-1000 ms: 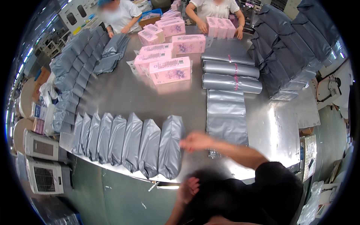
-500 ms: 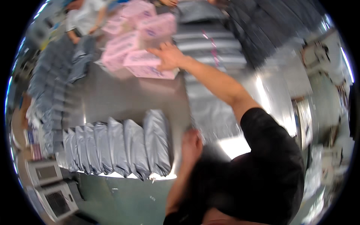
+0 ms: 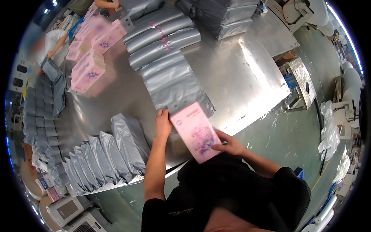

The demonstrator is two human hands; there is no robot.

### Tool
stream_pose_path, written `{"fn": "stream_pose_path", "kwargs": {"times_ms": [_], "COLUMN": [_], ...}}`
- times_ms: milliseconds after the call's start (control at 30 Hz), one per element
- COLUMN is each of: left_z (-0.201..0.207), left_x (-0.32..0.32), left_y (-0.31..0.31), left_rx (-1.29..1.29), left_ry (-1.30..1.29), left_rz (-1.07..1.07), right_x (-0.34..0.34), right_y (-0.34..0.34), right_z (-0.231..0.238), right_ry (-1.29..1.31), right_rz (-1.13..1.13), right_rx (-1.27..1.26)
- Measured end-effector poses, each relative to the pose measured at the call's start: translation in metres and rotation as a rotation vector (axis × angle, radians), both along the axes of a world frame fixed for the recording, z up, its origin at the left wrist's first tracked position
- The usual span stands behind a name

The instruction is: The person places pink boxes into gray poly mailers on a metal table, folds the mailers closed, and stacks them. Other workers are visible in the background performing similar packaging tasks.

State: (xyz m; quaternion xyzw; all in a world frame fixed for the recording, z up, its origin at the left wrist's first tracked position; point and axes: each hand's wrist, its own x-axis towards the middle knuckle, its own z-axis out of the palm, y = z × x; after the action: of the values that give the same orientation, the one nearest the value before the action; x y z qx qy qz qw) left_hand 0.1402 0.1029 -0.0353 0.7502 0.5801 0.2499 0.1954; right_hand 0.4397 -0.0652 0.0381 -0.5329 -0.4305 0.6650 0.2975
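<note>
My right hand (image 3: 228, 144) grips the lower right edge of a pink box (image 3: 198, 135) printed with purple flowers, its thumb on the printed face. The box is tilted and held at the near end of a grey plastic mailing bag (image 3: 170, 79), the top one of a flat stack. My left hand (image 3: 164, 123) is closed at that bag's near left corner, fingertips pinching its edge. More pink boxes (image 3: 89, 73) stand at the far left of the metal table.
Filled grey parcels (image 3: 127, 145) stand in a row at the table's near left. Rolled grey bags (image 3: 164, 42) lie beyond the stack, and larger dark grey packages (image 3: 232, 17) sit at the back. At far left, a person (image 3: 58, 42) handles a grey bag beside stacked parcels (image 3: 40, 112).
My right hand has brought a pink box from the far pile back toward me. My left hand has come to the bag's near edge. The view has turned to the right.
</note>
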Motion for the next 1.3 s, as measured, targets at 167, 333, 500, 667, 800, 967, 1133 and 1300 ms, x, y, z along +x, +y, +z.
{"fn": "stream_pose_path", "kwargs": {"times_ms": [167, 333, 500, 667, 800, 967, 1133, 1300], "left_z": [0.012, -0.008, 0.033, 0.06, 0.037, 0.027, 0.006, 0.005], "left_x": [-0.001, -0.025, 0.003, 0.0, 0.005, 0.012, 0.007, 0.008], "left_y": [0.02, 0.031, 0.028, -0.042, -0.038, -0.007, -0.144, -0.118], "left_rx": [-0.065, -0.263, -0.101, 0.288, 0.304, -0.177, -0.522, -0.523], "left_ry": [0.234, -0.253, -0.227, -0.093, -0.054, -0.148, -0.212, -0.52], "left_rz": [-0.069, 0.199, 0.105, -0.032, 0.114, 0.293, 0.08, 0.261], "right_x": [0.009, 0.02, -0.001, 0.0, -0.016, -0.016, 0.011, 0.007], "right_y": [0.012, 0.107, 0.209, 0.16, 0.165, 0.187, 0.075, 0.097], "right_z": [0.021, 0.016, -0.04, -0.035, -0.04, -0.066, -0.033, -0.036], "right_ry": [-0.505, -0.732, -1.309, -0.986, -0.941, -0.898, -0.51, -0.417], "right_rz": [0.323, 0.123, 0.281, 0.099, 0.039, 0.197, 0.436, 0.084], "right_rx": [0.04, 0.59, 1.133, 1.342, 1.371, 1.103, 0.404, 0.291]}}
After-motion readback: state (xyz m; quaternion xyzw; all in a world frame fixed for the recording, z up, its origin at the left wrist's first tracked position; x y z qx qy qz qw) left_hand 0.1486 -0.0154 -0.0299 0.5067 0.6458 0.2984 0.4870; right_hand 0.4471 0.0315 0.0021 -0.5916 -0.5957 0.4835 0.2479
